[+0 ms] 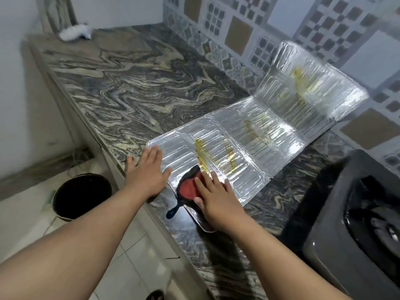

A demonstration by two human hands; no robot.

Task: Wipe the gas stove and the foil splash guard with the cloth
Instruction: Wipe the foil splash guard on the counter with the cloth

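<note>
Laid across the marbled tabletop (129,87), the thin ribbed silver foil splash guard (249,135) looks light and easily creased, so the flat left hand (147,169) steadies its corner while the flat right hand (216,195) presses the soft red-and-black cloth (188,188) on it.

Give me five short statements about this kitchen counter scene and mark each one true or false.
1. The right hand presses a red and black cloth onto the silver foil splash guard. True.
2. The left hand grips the cloth. False: it rests flat on the guard's left edge.
3. The foil shows yellow greasy stains. True.
4. The whole guard stands upright. False: most lies flat on the marbled stone counter; only the far panel stands.
5. The grey gas stove is left of the foil. False: it is on the right.
</note>
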